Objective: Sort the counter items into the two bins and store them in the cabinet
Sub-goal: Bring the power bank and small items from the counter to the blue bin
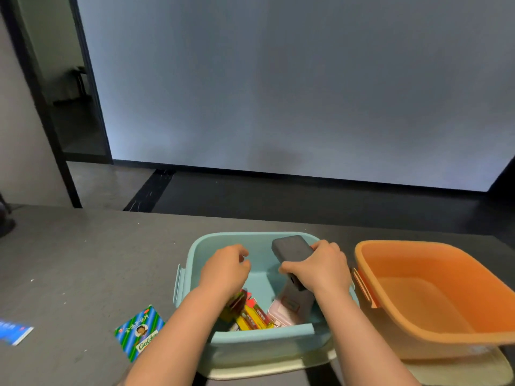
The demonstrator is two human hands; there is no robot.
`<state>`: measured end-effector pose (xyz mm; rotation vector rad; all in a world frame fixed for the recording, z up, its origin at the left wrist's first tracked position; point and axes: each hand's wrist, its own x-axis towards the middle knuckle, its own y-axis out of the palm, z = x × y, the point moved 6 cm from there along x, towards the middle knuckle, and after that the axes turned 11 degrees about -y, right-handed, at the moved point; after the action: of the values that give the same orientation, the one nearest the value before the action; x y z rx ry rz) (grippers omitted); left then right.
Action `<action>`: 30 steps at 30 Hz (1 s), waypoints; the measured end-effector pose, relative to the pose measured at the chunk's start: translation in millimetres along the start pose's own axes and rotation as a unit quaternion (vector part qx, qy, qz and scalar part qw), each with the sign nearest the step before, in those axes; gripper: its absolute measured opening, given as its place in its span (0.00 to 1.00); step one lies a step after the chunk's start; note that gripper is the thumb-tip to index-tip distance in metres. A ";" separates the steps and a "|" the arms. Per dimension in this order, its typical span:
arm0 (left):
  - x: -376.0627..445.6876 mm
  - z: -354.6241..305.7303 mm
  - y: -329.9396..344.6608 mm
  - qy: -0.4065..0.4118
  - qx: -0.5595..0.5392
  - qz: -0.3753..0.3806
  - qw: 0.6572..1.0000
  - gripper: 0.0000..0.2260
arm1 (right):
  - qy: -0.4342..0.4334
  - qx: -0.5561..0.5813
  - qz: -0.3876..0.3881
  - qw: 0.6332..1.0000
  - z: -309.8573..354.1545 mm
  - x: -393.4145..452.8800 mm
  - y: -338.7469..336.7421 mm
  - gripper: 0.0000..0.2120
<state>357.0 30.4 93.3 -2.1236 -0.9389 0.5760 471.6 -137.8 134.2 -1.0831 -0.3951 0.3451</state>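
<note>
Both forearms reach in from the bottom edge toward the blue bin (200, 247), which sits on the grey tabletop (83, 252) just in front of the person. Over the bin's right half, the right hand (324, 267) has its grip wrapped around a dark grey block (291, 250), fingers curled over the far edge and thumb on the near side; the block tilts up and away, its lower end hidden under the palm. Over the bin's left half, the left hand (225, 270) hovers with fingers loosely curled inward; its grip seems to hold nothing, though the fingertips are turned away and hard to read. Inside the bin, near the front wall, lie red and yellow snack packets (252, 316), and beside them a pale pink and grey box (289, 307) leans below the right wrist. An orange bin (434, 334) stands just to the right of the blue one, close but apart. On the tabletop left of the blue bin lies a blue-and-green striped packet (139, 331), partly covered by the left forearm, and further left a blurred blue packet (14, 331) at the frame's edge.
</note>
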 end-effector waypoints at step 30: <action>-8.1 12.8 1.1 -0.010 -0.098 -0.009 0.995 0.09 | 0.017 -0.056 0.289 0.956 -21.5 10.5 94.8 0.60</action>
<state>344.2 29.4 85.2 -2.2845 -1.0619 0.5146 483.6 -109.2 41.4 -1.3048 -0.0559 0.8277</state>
